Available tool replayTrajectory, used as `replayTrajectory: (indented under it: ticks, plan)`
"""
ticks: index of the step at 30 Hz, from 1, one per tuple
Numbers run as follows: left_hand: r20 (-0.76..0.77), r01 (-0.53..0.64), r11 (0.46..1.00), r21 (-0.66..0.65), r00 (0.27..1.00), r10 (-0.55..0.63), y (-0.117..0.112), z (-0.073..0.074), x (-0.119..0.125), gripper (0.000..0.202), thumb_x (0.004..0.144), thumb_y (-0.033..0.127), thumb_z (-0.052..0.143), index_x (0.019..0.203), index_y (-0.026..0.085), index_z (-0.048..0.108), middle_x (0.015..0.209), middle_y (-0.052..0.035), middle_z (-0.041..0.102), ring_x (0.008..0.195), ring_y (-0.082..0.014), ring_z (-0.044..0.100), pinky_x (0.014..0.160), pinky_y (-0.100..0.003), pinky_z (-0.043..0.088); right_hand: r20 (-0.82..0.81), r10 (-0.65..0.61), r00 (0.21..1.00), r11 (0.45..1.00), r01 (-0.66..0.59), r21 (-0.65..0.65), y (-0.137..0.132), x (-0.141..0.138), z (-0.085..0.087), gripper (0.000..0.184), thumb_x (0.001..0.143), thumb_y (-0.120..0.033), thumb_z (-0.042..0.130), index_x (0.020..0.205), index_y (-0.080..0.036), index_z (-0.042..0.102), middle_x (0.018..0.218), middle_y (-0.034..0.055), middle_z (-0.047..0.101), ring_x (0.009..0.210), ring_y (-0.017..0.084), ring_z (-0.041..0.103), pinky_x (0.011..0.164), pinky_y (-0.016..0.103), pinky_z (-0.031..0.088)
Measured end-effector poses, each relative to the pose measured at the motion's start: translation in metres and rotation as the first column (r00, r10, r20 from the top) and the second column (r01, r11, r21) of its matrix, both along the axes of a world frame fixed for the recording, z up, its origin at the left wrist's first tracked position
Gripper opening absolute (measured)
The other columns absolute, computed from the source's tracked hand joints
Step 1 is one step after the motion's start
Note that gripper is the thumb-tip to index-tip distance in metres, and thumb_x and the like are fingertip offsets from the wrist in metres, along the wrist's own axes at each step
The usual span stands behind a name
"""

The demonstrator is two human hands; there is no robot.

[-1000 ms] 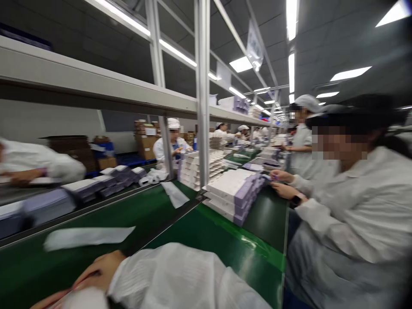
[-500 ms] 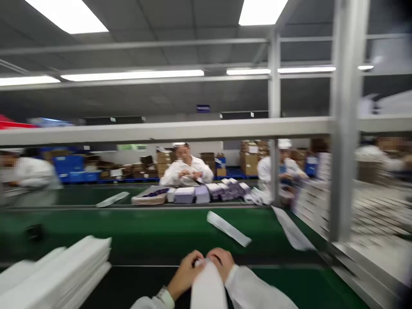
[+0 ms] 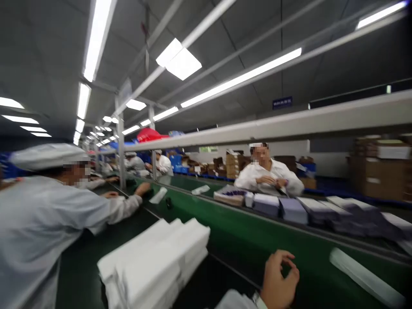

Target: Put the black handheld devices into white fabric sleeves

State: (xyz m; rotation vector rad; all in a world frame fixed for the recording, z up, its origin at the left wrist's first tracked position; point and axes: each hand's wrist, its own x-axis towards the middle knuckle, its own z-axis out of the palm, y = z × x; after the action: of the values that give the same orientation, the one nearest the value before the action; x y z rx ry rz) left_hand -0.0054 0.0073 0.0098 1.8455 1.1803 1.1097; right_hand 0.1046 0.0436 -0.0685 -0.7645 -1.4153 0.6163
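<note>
Head view showed one hand [image 3: 279, 281], which side I could not tell, raised just right of the white sleeve stack [image 3: 154, 266], fingers [image 3: 285, 257] curled with tips nearly pinched and holding nothing. A loose white sleeve [image 3: 367, 278] lay on the green belt [image 3: 251, 240], farther right of the stack. To pick cleanly, I judged it better to take only the top piece by its edge.
</note>
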Motion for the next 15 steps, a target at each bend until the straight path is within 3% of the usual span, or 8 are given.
replayTrajectory:
  ticks: [3, 5, 7, 11, 15]
  plan:
    - [0.038, 0.106, 0.988, 0.111, 0.993, -0.111, -0.016, -0.027, 0.049, 0.027, 0.068, 0.018, 0.056, 0.094, 0.021, 0.053, 0.089, -0.0014, 0.057, 0.09, -0.016, 0.045, 0.085, -0.029, 0.031, 0.247, -0.072, 0.966, 0.98, 0.115, -0.165, -0.04, 0.089, -0.018, 0.023, 0.064, -0.049, 0.054, 0.069, -0.028, 0.061, 0.068, 0.0041, 0.059, 0.064, 0.019, 0.056, 0.053, 0.026, 0.046]
    - [0.047, 0.214, 0.968, 0.133, 0.974, -0.222, -0.021, -0.035, 0.061, 0.027, 0.061, 0.015, 0.06, 0.087, 0.021, 0.056, 0.084, 0.0002, 0.057, 0.085, -0.0153, 0.047, 0.08, -0.026, 0.033, 0.381, -0.06, 0.923, 0.963, 0.155, -0.222, -0.057, 0.114, -0.012, 0.021, 0.06, -0.047, 0.057, 0.064, -0.026, 0.06, 0.065, 0.0043, 0.059, 0.061, 0.019, 0.055, 0.054, 0.028, 0.045]
    - [0.082, 0.251, 0.962, 0.107, 0.962, -0.26, -0.019, -0.039, 0.062, 0.023, 0.059, 0.015, 0.061, 0.081, 0.019, 0.057, 0.081, 0.0001, 0.055, 0.081, -0.0146, 0.046, 0.076, -0.024, 0.034, 0.42, -0.017, 0.907, 0.969, 0.118, -0.215, -0.061, 0.116, -0.003, 0.024, 0.065, -0.045, 0.053, 0.065, -0.021, 0.057, 0.063, 0.0041, 0.057, 0.06, 0.018, 0.052, 0.056, 0.028, 0.043]
    - [0.123, 0.341, 0.939, 0.051, 0.93, -0.345, -0.003, -0.043, 0.059, 0.009, 0.061, 0.019, 0.061, 0.066, 0.015, 0.056, 0.07, -0.0001, 0.049, 0.073, -0.014, 0.045, 0.067, -0.024, 0.033, 0.402, 0.147, 0.904, 0.979, -0.074, -0.191, -0.051, 0.105, 0.008, 0.027, 0.068, -0.041, 0.052, 0.058, -0.016, 0.053, 0.068, 0.0056, 0.056, 0.065, 0.016, 0.051, 0.06, 0.027, 0.041]
    - [0.15, 0.489, 0.872, -0.025, 0.864, -0.48, 0.006, -0.039, 0.057, 0.017, 0.064, 0.027, 0.061, 0.056, 0.013, 0.056, 0.071, -0.0011, 0.047, 0.072, -0.0138, 0.045, 0.065, -0.024, 0.032, 0.318, 0.163, 0.934, 0.974, -0.1, -0.206, -0.048, 0.107, 0.01, 0.03, 0.066, -0.039, 0.057, 0.049, -0.014, 0.051, 0.071, 0.0067, 0.056, 0.065, 0.015, 0.051, 0.058, 0.026, 0.039]
